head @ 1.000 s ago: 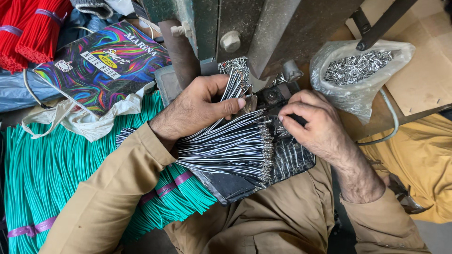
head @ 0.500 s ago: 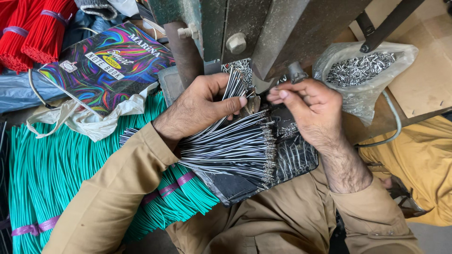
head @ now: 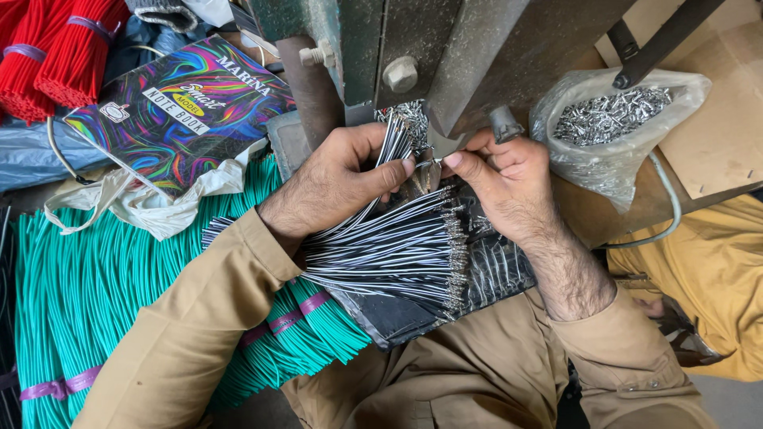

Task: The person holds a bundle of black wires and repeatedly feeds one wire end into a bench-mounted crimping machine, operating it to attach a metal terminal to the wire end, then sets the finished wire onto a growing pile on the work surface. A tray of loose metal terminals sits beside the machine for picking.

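Observation:
My left hand [head: 338, 179] grips a bunch of thin black-and-white striped wires [head: 397, 131], their ends up against the green metal press [head: 413, 48]. My right hand [head: 501, 187] pinches a small metal piece at the press, right beside the left thumb. A fanned pile of the same striped wires [head: 389, 254], with metal tips on their ends, lies on a dark sheet [head: 485, 278] on my lap below both hands.
Bundles of teal wires [head: 95, 286] tied with purple bands lie at left. Red wire bundles [head: 56, 48] and a colourful notebook [head: 183, 107] sit at the upper left. A plastic bag of small metal terminals [head: 612, 119] rests at right, on cardboard [head: 715, 127].
My right hand has moved up from the lap pile to the press, meeting the left thumb. The left hand has kept its hold on the wire bunch.

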